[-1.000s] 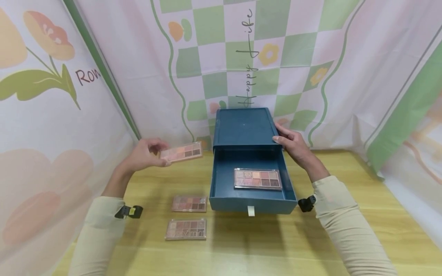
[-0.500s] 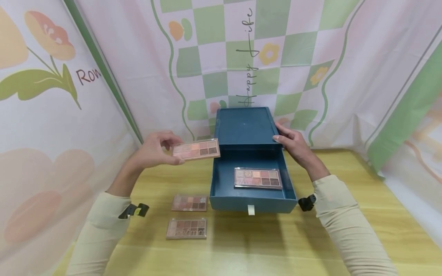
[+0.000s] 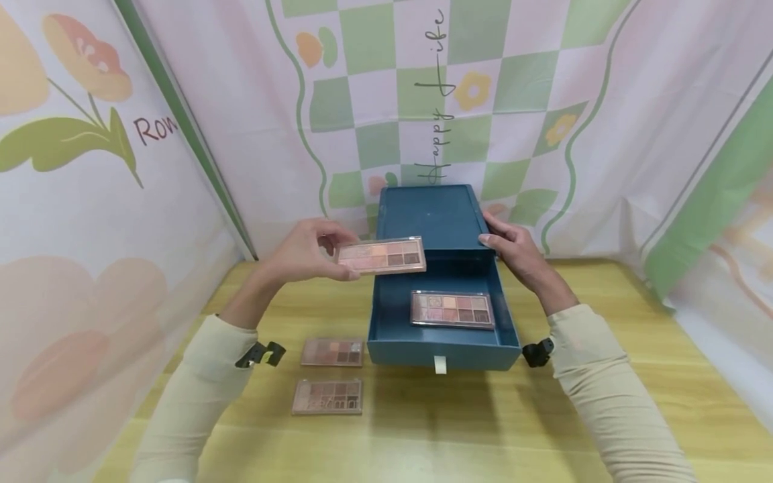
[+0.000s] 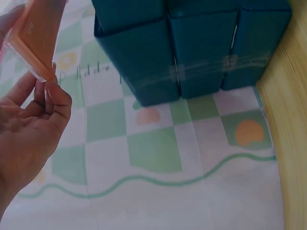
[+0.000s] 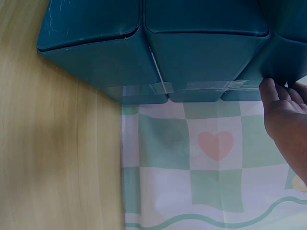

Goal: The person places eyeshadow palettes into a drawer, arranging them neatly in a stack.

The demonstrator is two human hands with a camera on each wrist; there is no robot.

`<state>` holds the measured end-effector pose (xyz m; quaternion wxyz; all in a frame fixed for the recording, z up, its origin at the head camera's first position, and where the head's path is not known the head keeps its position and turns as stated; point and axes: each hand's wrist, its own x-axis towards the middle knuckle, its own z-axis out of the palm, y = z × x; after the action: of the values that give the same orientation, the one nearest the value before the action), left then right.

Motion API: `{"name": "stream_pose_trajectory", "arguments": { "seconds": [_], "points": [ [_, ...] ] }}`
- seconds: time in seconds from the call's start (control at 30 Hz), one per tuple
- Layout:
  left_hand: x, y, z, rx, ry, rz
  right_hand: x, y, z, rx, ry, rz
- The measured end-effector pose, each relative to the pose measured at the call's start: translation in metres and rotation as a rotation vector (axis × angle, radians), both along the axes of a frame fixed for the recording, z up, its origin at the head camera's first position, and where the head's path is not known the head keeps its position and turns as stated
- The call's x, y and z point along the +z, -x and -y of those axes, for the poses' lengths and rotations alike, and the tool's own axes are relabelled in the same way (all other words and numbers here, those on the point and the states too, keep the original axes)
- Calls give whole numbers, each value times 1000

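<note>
My left hand (image 3: 310, 251) pinches the near end of an eyeshadow palette (image 3: 383, 255), thumb below and fingers above. Its far end reaches over the left side of the pulled-out blue drawer (image 3: 443, 357). In the left wrist view the palette's orange underside (image 4: 39, 36) shows tilted, held by the left hand (image 4: 31, 120). Another eyeshadow palette (image 3: 452, 309) lies inside the drawer, toward the right. My right hand (image 3: 515, 251) grips the blue drawer cabinet (image 3: 430, 216) at its right side, thumb at the top front corner. Part of the right hand (image 5: 288, 112) is cut off in the right wrist view.
Two more eyeshadow palettes (image 3: 333, 352) lie on the wooden table (image 3: 290, 449), left of the drawer. The wrist views show several stacked blue units (image 5: 206, 57) joined with clear tape. A checked, printed cloth (image 3: 368, 80) hangs close behind.
My left hand has carried its palette rightward from beside the cabinet to over the drawer's left edge. The right hand stays at the cabinet, and the other palettes have not moved.
</note>
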<state>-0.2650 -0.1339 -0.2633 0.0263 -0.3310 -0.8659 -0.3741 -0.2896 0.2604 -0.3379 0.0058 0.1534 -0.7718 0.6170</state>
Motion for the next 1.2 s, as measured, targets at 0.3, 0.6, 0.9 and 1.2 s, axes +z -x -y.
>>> {"name": "stream_pose_trajectory", "arguments": {
  "seconds": [0.3,0.6,0.9,1.2],
  "points": [
    [-5,-6,-36,-103,19,-11,-1,0,2,-3,-9,-16],
    [-10,-12,-57,-121,35,-44,2,1,4,-4,-15,6],
    [-13,-15,-73,-105,122,-88,2,0,3,-3,-6,-5],
    [-16,-17,-86,-107,202,-99,-1,0,1,-15,-15,-1]
  ]
}}
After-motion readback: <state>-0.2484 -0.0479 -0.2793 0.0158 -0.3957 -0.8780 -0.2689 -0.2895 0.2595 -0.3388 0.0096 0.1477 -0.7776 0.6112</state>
